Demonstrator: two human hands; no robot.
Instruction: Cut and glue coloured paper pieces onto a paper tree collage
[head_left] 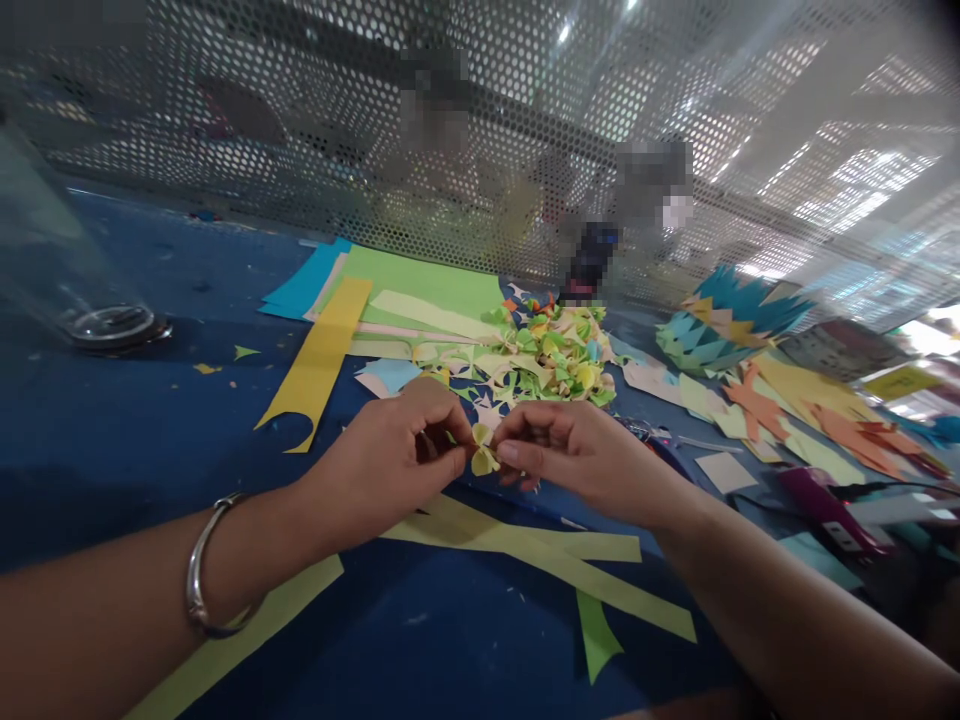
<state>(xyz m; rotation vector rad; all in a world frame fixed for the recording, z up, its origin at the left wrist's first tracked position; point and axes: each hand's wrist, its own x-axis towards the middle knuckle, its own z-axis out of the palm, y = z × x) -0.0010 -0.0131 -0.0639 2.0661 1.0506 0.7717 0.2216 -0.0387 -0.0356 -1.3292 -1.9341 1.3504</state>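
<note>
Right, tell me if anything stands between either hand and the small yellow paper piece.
Nothing visible does: the left hand and right hand have their fingertips at the small yellow paper piece, one on each side. The pile of paper cut-outs lies beyond it, not between.

Left hand (397,445) and right hand (577,460) pinch close together.

Passage over left tabletop (150,430), paper heap (564,347) ahead

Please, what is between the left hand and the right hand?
The head view shows a small, curled yellow paper piece between the left hand and the right hand.
</note>
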